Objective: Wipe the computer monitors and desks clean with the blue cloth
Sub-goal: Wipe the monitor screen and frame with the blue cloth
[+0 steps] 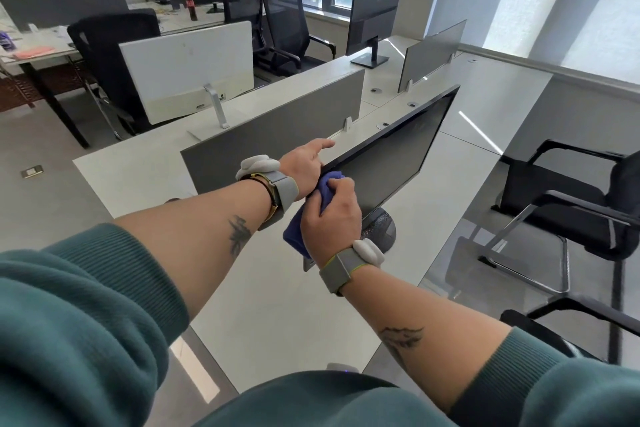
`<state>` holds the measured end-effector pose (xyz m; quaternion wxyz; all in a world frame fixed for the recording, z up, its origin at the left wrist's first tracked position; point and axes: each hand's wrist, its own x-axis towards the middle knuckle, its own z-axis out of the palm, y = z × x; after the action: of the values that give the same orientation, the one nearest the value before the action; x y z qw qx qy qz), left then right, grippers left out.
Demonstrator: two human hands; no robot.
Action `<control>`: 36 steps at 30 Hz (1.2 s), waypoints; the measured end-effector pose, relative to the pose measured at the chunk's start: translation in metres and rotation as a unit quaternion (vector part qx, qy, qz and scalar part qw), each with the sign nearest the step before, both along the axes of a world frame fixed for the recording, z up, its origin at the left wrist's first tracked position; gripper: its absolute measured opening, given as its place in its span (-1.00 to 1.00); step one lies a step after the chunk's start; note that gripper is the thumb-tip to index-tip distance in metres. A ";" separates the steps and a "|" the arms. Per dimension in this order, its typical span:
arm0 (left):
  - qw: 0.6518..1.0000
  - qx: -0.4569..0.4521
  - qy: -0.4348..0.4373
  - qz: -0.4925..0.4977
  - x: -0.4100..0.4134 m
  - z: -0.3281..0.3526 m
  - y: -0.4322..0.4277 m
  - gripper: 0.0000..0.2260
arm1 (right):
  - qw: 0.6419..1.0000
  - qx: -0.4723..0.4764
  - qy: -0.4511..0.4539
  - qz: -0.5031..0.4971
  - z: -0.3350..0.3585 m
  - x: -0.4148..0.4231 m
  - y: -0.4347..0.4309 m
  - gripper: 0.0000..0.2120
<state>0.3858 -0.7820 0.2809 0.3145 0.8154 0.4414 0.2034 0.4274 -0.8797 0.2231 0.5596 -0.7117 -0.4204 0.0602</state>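
Gripping the top left corner of the black monitor [391,156], the left hand [304,163] is curling over the edge, with one finger pointing out straight, just in front of the grey divider [270,121]. Just to its right, the right hand [330,215] is squeezing the blue cloth [327,182] and pressing it on the screen near that same corner. The monitor is standing on the pale desk [277,305]. Far to the right, a black chair [568,208] is sitting beside the desk.
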 end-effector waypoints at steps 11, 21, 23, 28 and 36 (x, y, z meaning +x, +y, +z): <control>1.000 0.009 0.021 0.018 0.000 -0.003 0.003 -0.59 | 1.000 0.004 0.020 0.014 -0.004 0.000 0.001 -0.92; 0.999 0.014 0.028 0.031 -0.001 -0.003 0.007 -0.59 | 0.986 -0.151 0.063 0.041 0.001 0.016 0.001 -0.96; 0.999 0.012 0.025 0.035 0.000 -0.004 0.008 -0.59 | 0.996 -0.047 0.072 0.038 0.009 0.010 0.001 -0.93; 0.999 0.012 0.026 0.043 -0.003 -0.004 0.010 -0.58 | 0.989 -0.134 0.043 0.038 -0.003 0.006 0.005 -0.93; 0.999 0.000 0.018 0.035 -0.001 -0.006 0.009 -0.59 | 0.987 -0.122 0.102 0.020 0.002 0.014 0.006 -0.86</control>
<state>0.3851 -0.7726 0.2753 0.2990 0.8028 0.4755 0.2001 0.4415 -0.8735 0.2254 0.5068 -0.7563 -0.3651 0.1947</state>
